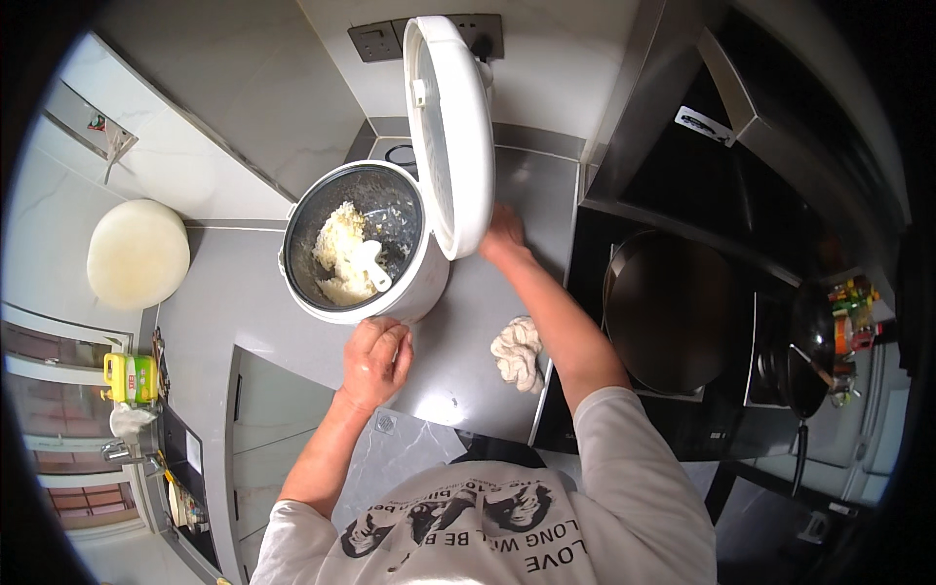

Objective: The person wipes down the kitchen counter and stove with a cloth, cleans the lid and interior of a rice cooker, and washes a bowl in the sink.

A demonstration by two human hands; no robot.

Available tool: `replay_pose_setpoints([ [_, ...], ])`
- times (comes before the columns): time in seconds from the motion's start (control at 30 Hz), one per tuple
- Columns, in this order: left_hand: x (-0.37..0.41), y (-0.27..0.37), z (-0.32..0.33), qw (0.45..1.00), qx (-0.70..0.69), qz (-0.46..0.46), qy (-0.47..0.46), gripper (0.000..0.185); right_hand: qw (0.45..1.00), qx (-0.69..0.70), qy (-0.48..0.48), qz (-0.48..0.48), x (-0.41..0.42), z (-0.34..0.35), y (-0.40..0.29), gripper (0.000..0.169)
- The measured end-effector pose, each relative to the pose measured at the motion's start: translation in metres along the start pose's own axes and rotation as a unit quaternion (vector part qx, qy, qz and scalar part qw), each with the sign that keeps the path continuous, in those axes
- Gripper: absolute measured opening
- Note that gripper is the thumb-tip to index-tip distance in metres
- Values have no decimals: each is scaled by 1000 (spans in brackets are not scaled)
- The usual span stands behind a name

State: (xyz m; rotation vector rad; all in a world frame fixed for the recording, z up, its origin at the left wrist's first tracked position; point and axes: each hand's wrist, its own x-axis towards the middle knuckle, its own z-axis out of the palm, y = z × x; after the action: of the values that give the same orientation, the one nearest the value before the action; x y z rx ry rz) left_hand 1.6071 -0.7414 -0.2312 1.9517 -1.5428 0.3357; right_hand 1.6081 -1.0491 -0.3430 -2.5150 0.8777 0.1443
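Observation:
A white rice cooker (431, 289) stands on the grey countertop with its lid (468, 139) raised on the right side. Cooked white rice (340, 234) lies in the dark inner pot (300, 248), heaped mostly to the left. A white rice paddle (371, 263) rests on the rice. My left hand (376, 362) is at the cooker's front, fingers curled against its outer wall below the rim; whether it grips anything is unclear. Beyond the lid's lower edge, my right hand (504, 230) is partly covered by the lid, and its fingertips are hidden.
A crumpled cloth (519, 355) lies near my right forearm. To the right is a black cooktop (585, 307) with a large dark pan (669, 314) and a wok (810, 351). A round pale board (139, 254) leans at the left wall. Sockets (376, 42) are behind the lid.

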Motion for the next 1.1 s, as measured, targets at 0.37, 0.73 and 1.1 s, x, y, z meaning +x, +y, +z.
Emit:
replay_pose_setpoints([
  [0.37, 35, 1, 130, 866, -300, -377, -132, 56, 906, 309, 231, -172, -112, 3, 32, 8],
  [0.73, 63, 18, 134, 623, -659, -421, -6, 28, 878, 404, 191, -169, -134, -16, 35, 38],
  [1.1, 79, 33, 114, 633, -630, -448, 18, 45, 868, 338, 250, -265, -102, -15, 4, 66],
])
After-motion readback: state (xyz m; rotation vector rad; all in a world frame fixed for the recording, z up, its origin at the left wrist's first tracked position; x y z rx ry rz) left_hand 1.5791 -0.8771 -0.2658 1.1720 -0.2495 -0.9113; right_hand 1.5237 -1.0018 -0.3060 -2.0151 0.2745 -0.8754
